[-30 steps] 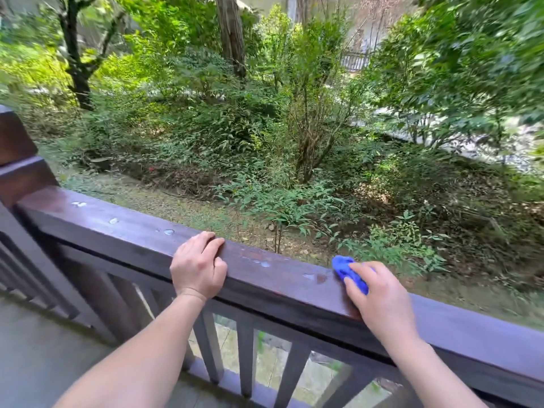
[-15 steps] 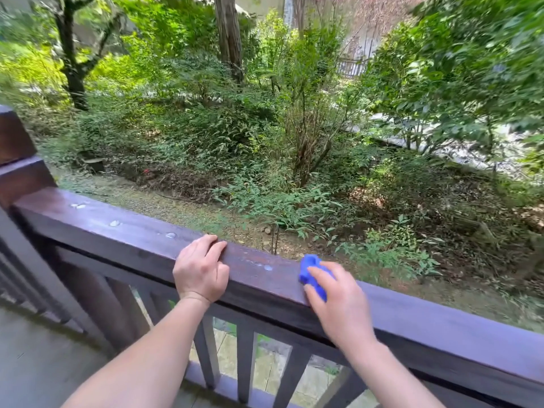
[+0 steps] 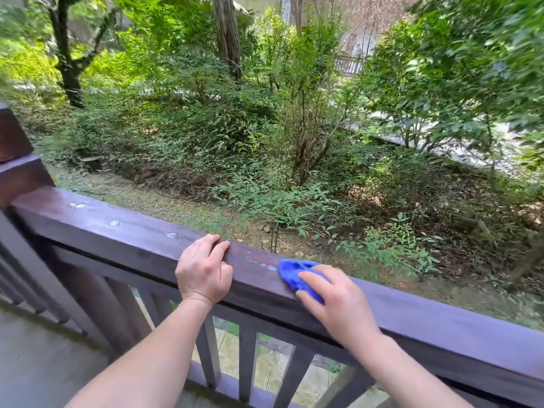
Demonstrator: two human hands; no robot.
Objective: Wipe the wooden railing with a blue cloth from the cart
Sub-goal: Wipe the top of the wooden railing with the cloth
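A dark brown wooden railing (image 3: 117, 234) runs from the left post down to the lower right. My right hand (image 3: 335, 304) presses a bunched blue cloth (image 3: 294, 273) flat on the top of the rail; the cloth sticks out past my fingertips to the left. My left hand (image 3: 204, 270) rests on the rail just left of the cloth, fingers curled over the top edge. Pale spots (image 3: 172, 234) dot the rail farther left, and one pale spot lies right beside the cloth.
A thick wooden post (image 3: 17, 172) stands at the far left. Vertical balusters (image 3: 247, 360) run below the rail. Grey deck floor (image 3: 44, 363) lies at the lower left. Beyond the rail are shrubs, trees and leaf-strewn ground.
My right hand has slid the blue cloth leftward along the rail, closer to my left hand. The left hand has kept its grip in the same place.
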